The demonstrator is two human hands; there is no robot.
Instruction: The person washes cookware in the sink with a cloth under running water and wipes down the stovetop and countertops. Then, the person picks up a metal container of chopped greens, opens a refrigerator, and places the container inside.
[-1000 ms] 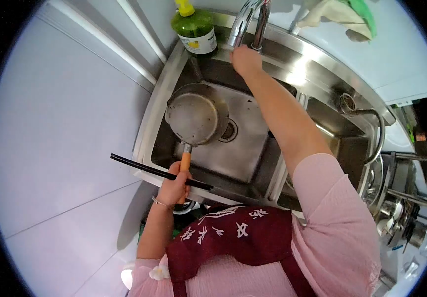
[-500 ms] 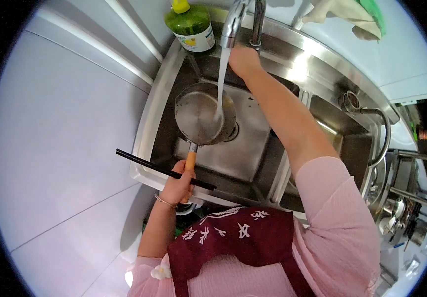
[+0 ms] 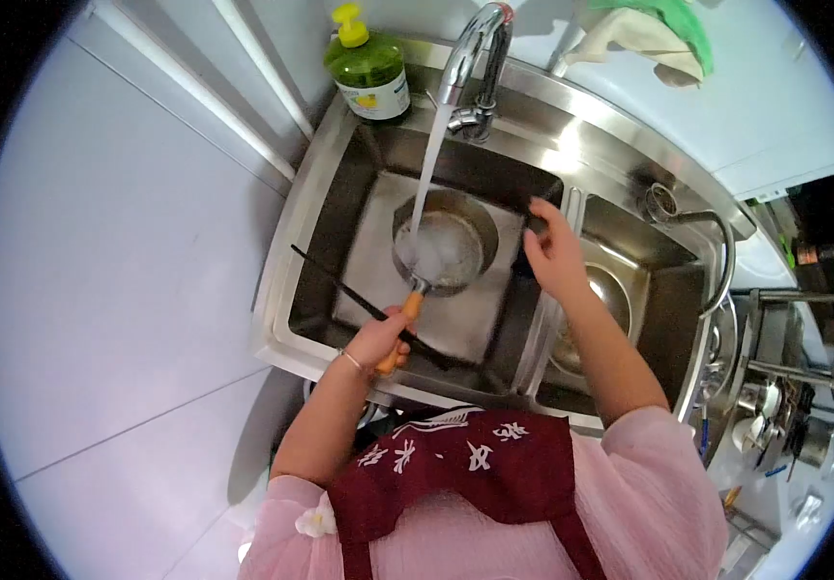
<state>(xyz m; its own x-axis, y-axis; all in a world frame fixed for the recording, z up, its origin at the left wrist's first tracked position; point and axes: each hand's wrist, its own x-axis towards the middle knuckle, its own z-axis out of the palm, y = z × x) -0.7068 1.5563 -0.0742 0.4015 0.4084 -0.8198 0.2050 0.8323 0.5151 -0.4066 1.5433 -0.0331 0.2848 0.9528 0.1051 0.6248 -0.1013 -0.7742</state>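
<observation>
In my left hand (image 3: 381,338) I grip the orange-brown handle (image 3: 412,307) of a small metal saucepan (image 3: 484,232), together with black chopsticks (image 3: 344,290) that cross it at an angle. The saucepan is in the left sink basin (image 3: 359,232), under a stream of water (image 3: 428,164) from the chrome faucet (image 3: 465,58). Water is churning inside it. Whether its base touches the basin floor I cannot tell. My right hand (image 3: 554,253) is near the divider between the basins, fingers apart and holding nothing.
A green soap bottle (image 3: 368,82) with a yellow pump stands at the back left corner. The right basin (image 3: 663,338) has a curved metal pipe (image 3: 726,251) at its far side. Cloths (image 3: 658,39) hang at the back. Metal utensils (image 3: 760,416) are at the right.
My right hand has left the faucet area and come toward the divider. The saucepan, held by my left hand, has shifted right in view, and water now churns in it.
</observation>
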